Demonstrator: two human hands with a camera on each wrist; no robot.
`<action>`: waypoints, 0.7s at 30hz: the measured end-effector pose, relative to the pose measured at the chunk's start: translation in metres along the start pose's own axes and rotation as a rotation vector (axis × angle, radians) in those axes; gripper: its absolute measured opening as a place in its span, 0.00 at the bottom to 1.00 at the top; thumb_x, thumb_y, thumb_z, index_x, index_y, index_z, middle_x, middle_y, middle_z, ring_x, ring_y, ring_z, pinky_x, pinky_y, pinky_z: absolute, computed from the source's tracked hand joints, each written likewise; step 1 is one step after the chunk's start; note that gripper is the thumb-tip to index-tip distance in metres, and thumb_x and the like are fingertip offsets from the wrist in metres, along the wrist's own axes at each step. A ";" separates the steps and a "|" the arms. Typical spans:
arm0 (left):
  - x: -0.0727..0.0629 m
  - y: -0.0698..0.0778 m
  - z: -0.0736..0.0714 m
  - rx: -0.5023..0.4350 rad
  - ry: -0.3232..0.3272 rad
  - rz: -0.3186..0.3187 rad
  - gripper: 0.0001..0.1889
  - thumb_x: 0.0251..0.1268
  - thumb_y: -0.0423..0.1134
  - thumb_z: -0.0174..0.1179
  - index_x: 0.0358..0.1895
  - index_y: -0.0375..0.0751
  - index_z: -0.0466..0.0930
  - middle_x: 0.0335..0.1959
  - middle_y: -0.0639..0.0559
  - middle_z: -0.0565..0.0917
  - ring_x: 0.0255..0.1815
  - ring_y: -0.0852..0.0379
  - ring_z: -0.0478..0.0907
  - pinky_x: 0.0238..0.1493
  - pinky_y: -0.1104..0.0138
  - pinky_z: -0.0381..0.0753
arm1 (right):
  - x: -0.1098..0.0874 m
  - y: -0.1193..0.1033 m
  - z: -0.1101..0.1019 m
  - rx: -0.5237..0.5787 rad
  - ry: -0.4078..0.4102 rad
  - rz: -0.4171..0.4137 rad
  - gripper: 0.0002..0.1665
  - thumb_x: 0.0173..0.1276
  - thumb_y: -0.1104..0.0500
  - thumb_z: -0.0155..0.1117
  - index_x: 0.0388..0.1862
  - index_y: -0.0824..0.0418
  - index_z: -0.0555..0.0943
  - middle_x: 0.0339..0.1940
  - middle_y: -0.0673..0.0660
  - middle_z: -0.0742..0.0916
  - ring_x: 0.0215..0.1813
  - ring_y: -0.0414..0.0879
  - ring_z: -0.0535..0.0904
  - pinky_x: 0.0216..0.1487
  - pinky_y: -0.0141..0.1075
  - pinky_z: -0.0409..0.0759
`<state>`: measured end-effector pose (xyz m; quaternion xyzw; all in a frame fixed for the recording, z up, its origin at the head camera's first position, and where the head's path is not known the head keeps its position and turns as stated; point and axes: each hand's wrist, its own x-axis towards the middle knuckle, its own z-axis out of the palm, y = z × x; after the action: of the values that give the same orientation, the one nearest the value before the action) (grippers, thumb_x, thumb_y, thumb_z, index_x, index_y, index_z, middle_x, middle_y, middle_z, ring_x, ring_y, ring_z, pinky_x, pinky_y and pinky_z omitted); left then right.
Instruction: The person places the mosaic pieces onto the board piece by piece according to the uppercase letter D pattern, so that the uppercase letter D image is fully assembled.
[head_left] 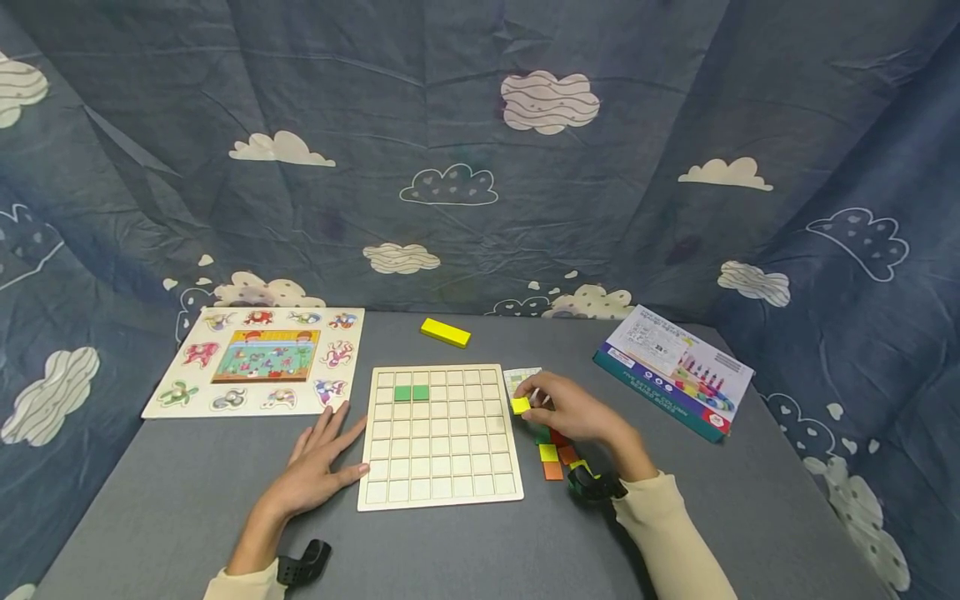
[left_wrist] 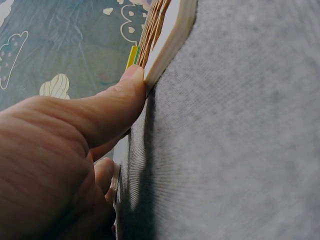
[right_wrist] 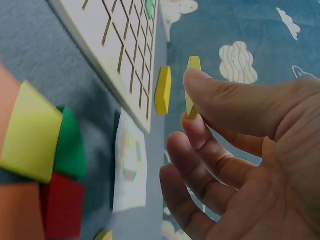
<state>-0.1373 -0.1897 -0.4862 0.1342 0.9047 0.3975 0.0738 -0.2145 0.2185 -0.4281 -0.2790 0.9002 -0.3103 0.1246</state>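
Observation:
A wooden grid board (head_left: 440,437) lies at the middle of the table, with two green square tiles (head_left: 412,392) side by side in its second row. My right hand (head_left: 573,408) pinches a yellow square tile (head_left: 520,406) between thumb and fingers, raised just off the board's right edge; the right wrist view shows this tile (right_wrist: 192,87) edge-on. Beneath that hand lie loose red, orange, green and yellow tiles (head_left: 552,471), partly hidden. My left hand (head_left: 311,475) rests on the table with fingers spread, its thumb (left_wrist: 117,102) touching the board's left edge.
A printed pattern card (right_wrist: 131,165) lies right of the board, partly covered by the right hand. Behind the board is a yellow bar (head_left: 446,332). An animal puzzle board (head_left: 258,398) sits at the left, a product box (head_left: 675,371) at the right.

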 end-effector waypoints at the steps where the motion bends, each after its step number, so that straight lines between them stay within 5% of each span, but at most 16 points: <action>1: 0.000 0.000 0.000 0.002 -0.001 -0.002 0.40 0.65 0.48 0.67 0.77 0.40 0.62 0.82 0.34 0.46 0.82 0.31 0.32 0.73 0.35 0.28 | 0.003 -0.002 0.000 -0.001 0.003 -0.009 0.16 0.70 0.59 0.67 0.55 0.60 0.80 0.49 0.55 0.83 0.47 0.46 0.78 0.48 0.38 0.80; 21: 0.000 -0.001 0.000 -0.001 -0.005 -0.003 0.40 0.64 0.48 0.67 0.77 0.41 0.62 0.82 0.33 0.46 0.82 0.31 0.32 0.73 0.35 0.28 | 0.061 -0.034 0.031 -0.008 0.062 -0.039 0.16 0.67 0.60 0.71 0.52 0.61 0.82 0.46 0.54 0.84 0.41 0.42 0.77 0.42 0.33 0.78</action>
<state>-0.1376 -0.1903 -0.4871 0.1339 0.9045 0.3976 0.0769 -0.2375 0.1456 -0.4333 -0.2873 0.8992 -0.3176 0.0894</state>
